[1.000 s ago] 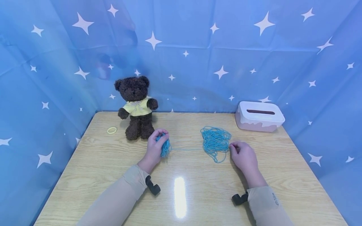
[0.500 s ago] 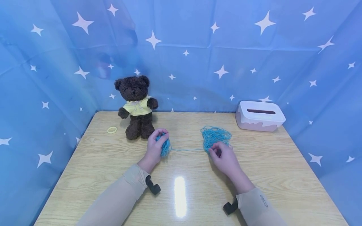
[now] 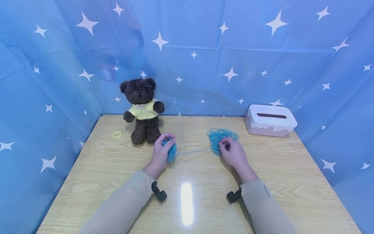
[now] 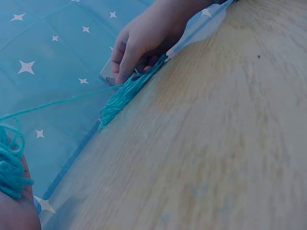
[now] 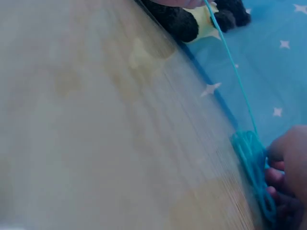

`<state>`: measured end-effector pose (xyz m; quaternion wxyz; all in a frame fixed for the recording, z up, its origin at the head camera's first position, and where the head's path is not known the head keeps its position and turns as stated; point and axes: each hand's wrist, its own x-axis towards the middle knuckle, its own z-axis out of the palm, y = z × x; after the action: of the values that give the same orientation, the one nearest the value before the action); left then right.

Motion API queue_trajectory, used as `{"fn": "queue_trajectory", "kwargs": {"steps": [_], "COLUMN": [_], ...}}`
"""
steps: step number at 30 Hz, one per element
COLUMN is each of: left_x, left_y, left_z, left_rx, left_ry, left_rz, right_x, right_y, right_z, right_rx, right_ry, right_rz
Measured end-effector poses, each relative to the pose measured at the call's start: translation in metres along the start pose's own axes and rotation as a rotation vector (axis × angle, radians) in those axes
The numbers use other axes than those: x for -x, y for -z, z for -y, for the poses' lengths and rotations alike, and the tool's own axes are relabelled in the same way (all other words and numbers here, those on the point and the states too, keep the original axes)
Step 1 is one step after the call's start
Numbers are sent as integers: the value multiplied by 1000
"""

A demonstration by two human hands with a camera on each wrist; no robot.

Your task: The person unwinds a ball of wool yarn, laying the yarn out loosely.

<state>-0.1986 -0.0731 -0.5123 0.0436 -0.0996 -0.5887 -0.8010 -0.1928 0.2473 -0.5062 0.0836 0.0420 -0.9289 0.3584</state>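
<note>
In the head view my left hand [image 3: 159,152] grips a bundle of blue yarn [image 3: 173,153], fingers and thumb curled around it. A single strand [image 3: 194,151] runs from that bundle across to a loose pile of the same yarn [image 3: 218,134] on the table. My right hand [image 3: 236,155] is over the front right of the pile, its thumb and forefinger pinching yarn there and hiding part of it. Seen from the left wrist, the pile [image 4: 127,100] lies flat under the right fingers, and the strand slopes up off the table. The right wrist view shows looped strands [image 5: 252,163] beside the curled fingers.
A brown teddy bear [image 3: 143,112] in a yellow top stands behind my left hand, with a pale yellow ring [image 3: 117,134] to its left. At the back right is a white and pink tissue box [image 3: 271,121]. A starry blue curtain [image 3: 193,71] surrounds the wooden table [image 3: 140,208].
My right hand has moved left from the pile's right edge, dipped to its front, then risen onto it. The strand's right end is higher. My left hand keeps its grip in place.
</note>
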Motion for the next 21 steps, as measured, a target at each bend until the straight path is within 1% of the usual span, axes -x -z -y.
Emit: {"fn": "queue_trajectory", "kwargs": {"steps": [4,7,9,11,12,14,17,19,21], "left_x": [-1,-1,-2,-2,-2,-2,-2,-2,-1], "left_y": [0,1,2,2,2,2,3,2,2], "left_z": [0,1,1,1,1,1,1,1,2], "left_rx": [-7,-19,-27,-31,-31,-33,-37,-36,-37], "left_ry": [-3,-1,-3,-6,-6,-8,-8,-7,-7], "left_rz": [0,-10,-17,-18,-18,-14,-6,-4,-3], "right_x": [-6,-5,0,5,8,13,22,26,29], "right_y": [-2,-6,-10,-16,-20,-30,-44,-53,-58], "right_z": [2,10,23,40,49,69,95,107,113], "right_rx": [12,45,49,24,-1,-50,-87,-74,-54], "right_ry": [9,38,87,162,201,274,317,341,356], "right_rz": [-17,-73,-110,-108,-84,0,157,211,226]}}
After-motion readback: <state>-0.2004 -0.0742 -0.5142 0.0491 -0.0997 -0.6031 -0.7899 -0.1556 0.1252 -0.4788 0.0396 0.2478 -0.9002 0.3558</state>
